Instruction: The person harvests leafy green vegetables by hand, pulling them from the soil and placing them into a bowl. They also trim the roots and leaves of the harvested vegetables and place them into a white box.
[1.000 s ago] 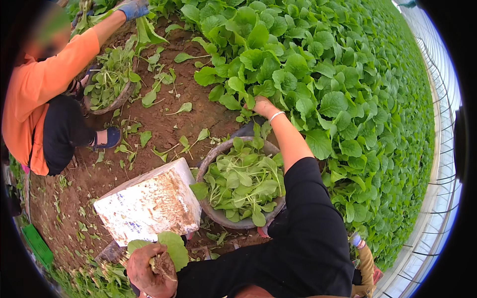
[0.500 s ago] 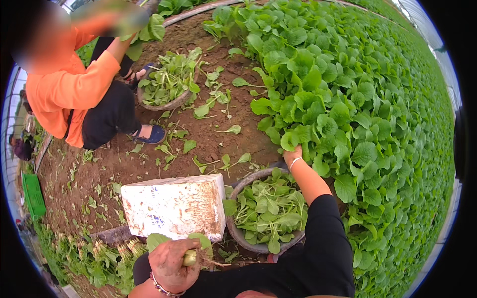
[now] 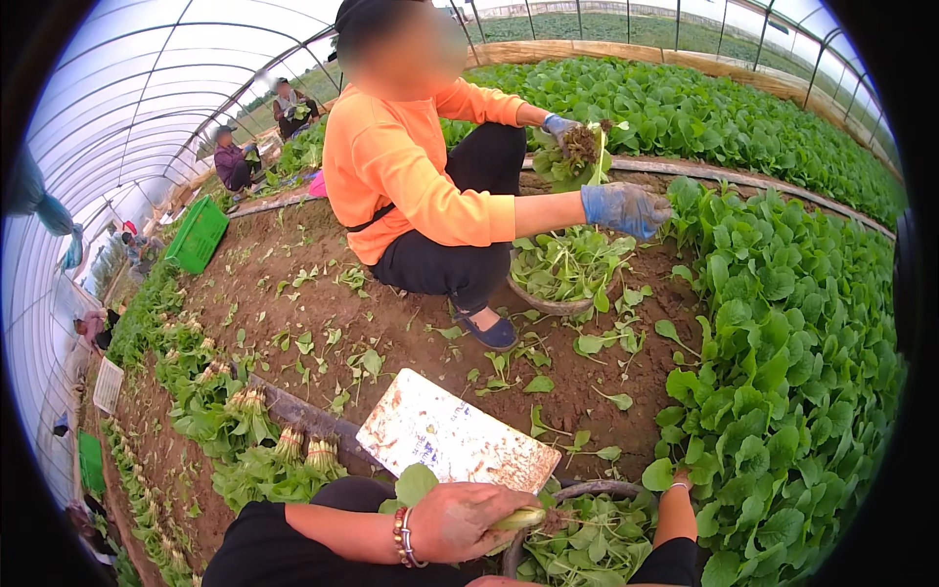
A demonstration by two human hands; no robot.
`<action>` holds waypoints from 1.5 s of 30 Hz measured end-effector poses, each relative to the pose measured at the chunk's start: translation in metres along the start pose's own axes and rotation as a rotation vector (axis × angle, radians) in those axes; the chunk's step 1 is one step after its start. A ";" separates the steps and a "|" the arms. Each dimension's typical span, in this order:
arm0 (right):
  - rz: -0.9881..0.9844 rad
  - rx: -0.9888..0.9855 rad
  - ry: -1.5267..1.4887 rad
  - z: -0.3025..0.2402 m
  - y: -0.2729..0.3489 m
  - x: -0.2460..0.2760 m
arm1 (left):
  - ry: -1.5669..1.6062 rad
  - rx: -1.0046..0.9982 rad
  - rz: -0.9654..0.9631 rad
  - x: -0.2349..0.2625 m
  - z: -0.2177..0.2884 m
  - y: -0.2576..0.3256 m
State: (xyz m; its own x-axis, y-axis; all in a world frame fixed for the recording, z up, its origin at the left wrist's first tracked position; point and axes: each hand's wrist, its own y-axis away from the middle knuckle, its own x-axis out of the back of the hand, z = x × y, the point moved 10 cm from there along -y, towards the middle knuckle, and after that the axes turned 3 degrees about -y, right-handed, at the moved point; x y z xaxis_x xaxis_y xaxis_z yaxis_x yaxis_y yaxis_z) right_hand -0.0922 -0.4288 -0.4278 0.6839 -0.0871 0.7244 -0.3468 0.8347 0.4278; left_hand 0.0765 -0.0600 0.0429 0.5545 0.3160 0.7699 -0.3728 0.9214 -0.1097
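Observation:
My left hand [image 3: 468, 520], soiled and wearing bracelets, is closed round a leafy green [image 3: 523, 519]. Its pale stem end and muddy roots stick out to the right, and round leaves show behind the wrist. At the edge of the growing bed of greens [image 3: 792, 391], my right hand [image 3: 681, 478] reaches in among the leaves; its fingers are hidden. Between my arms stands a round basket [image 3: 597, 487] of loose leaves, partly covered by my left hand and the plant. A dirt-stained white foam box [image 3: 455, 430] lies just beyond my left hand.
A person in an orange top [image 3: 421, 176] squats ahead, holding rooted greens and reaching gloved toward the bed. Beside them is another basket of leaves [image 3: 572, 269]. Tied bundles of greens [image 3: 249, 416] lie at left, near a green crate [image 3: 198, 235]. Several people sit farther off.
The view has tilted up and swung left, showing more of the tunnel. My left hand still grips the leafy green, its root end now pointing right. My right hand remains among the leaves.

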 end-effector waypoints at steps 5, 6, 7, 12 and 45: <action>-0.074 0.001 -0.011 0.004 0.001 -0.008 | -0.036 0.002 -0.025 -0.004 0.003 -0.005; -0.085 -0.001 -0.020 0.006 0.000 -0.007 | -0.046 0.004 -0.032 -0.004 0.003 -0.006; -0.095 0.004 -0.021 0.004 -0.002 -0.004 | -0.057 0.012 -0.038 -0.005 0.003 -0.006; -0.124 0.042 -0.052 -0.006 0.003 -0.002 | -0.095 -0.008 -0.050 -0.009 0.005 -0.004; 0.013 0.960 -2.717 0.078 0.325 0.356 | 0.328 -0.145 -0.047 -0.021 0.031 0.011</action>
State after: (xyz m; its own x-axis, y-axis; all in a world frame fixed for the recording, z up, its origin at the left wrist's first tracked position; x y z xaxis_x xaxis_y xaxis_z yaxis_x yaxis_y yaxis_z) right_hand -0.0117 -0.2305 0.0110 -0.4555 -0.5826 -0.6731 -0.7438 0.6645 -0.0719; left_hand 0.0382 -0.0630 0.0451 0.7867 0.3063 0.5360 -0.2446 0.9518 -0.1851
